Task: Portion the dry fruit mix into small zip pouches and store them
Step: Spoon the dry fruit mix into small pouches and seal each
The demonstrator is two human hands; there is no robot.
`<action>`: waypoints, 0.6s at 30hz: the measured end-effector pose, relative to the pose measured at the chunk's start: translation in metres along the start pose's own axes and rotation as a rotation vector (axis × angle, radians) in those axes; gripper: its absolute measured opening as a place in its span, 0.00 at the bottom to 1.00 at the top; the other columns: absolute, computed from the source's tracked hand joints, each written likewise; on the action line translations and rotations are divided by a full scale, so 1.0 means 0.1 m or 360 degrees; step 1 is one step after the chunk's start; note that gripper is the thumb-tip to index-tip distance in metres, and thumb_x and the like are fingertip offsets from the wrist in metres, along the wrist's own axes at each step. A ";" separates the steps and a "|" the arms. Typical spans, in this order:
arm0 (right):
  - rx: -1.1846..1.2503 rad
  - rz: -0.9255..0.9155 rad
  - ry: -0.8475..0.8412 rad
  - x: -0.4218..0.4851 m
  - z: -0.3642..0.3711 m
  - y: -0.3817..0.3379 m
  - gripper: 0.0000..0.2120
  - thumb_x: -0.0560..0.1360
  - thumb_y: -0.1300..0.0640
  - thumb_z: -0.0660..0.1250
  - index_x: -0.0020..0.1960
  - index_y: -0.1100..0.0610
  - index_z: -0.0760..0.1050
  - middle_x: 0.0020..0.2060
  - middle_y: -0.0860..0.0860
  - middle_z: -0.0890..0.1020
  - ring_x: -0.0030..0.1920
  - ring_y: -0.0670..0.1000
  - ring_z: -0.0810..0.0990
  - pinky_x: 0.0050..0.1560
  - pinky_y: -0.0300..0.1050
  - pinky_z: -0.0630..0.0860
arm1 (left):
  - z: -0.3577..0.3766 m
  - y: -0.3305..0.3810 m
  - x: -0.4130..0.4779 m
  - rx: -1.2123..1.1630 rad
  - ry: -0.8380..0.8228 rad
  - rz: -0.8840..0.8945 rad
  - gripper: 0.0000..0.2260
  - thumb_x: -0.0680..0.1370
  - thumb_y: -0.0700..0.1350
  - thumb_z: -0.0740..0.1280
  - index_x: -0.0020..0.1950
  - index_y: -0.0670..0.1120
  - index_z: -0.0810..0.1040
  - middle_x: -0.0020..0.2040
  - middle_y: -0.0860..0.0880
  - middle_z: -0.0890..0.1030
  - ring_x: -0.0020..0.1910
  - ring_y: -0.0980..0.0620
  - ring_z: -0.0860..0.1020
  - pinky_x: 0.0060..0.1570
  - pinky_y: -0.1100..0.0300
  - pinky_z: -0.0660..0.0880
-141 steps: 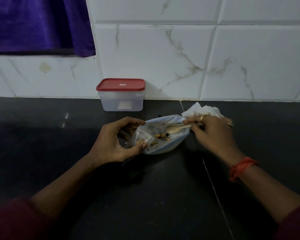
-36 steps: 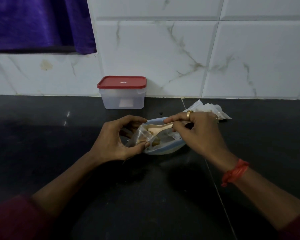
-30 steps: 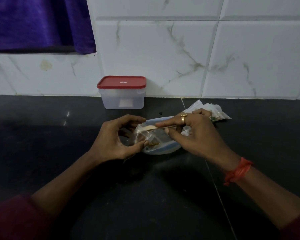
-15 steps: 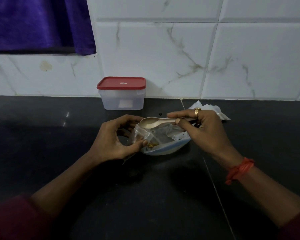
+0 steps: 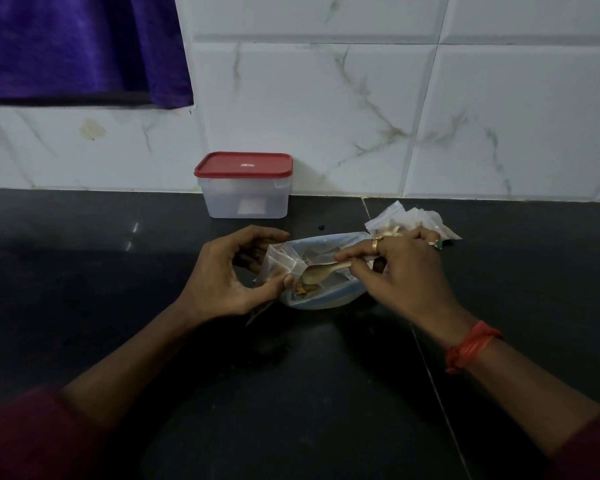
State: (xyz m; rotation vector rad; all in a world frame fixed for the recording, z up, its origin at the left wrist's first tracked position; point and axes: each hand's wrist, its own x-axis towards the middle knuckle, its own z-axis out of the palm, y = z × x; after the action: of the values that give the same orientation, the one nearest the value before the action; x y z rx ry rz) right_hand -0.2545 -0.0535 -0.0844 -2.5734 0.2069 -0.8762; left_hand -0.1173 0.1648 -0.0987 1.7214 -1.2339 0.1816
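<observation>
My left hand pinches a small clear zip pouch between thumb and fingers, holding it over the left edge of a pale blue bowl. A few pieces of dry fruit mix lie in the bowl. My right hand grips the handle of a small pale spoon, whose bowl points left and dips into the blue bowl beside the pouch. Behind my right hand lies a pile of clear pouches, partly hidden by my fingers.
A clear plastic box with a red lid stands shut against the white tiled wall, behind the bowl. The black counter stretches wide on all sides. A purple cloth hangs at the upper left. A dark crumb lies behind the bowl.
My right hand has brought the spoon down from the pouch's mouth into the bowl. My left hand keeps its hold on the pouch in the same place.
</observation>
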 end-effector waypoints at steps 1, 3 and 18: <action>0.0034 0.0003 -0.0021 0.00 0.01 0.01 0.08 0.75 0.51 0.70 0.48 0.36 0.84 0.25 0.44 0.79 0.32 0.42 0.76 0.55 0.46 0.66 | 0.00 0.00 0.00 0.0005 0.0002 0.0001 0.26 0.70 0.56 0.76 0.65 0.48 0.79 0.57 0.56 0.83 0.54 0.54 0.82 0.49 0.61 0.81; 0.0121 0.0059 -0.0094 0.01 0.03 0.03 0.09 0.75 0.50 0.68 0.48 0.35 0.83 0.28 0.44 0.82 0.29 0.44 0.76 0.46 0.41 0.68 | 0.00 0.00 -0.01 0.0009 0.0003 0.0003 0.25 0.70 0.55 0.76 0.65 0.47 0.79 0.56 0.56 0.83 0.53 0.54 0.82 0.48 0.62 0.81; 0.0451 0.0301 -0.0421 0.05 0.12 -0.02 0.14 0.79 0.56 0.63 0.46 0.41 0.85 0.34 0.43 0.85 0.28 0.39 0.75 0.33 0.39 0.67 | 0.03 -0.03 0.00 0.0007 0.0017 -0.0019 0.24 0.70 0.45 0.79 0.64 0.45 0.79 0.56 0.53 0.84 0.54 0.55 0.83 0.51 0.62 0.81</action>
State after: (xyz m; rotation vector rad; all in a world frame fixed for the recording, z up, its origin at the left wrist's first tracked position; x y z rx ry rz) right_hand -0.2430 -0.0486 -0.0895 -2.3279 0.2257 -0.4541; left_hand -0.1160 0.1625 -0.1020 1.7290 -1.2162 0.1865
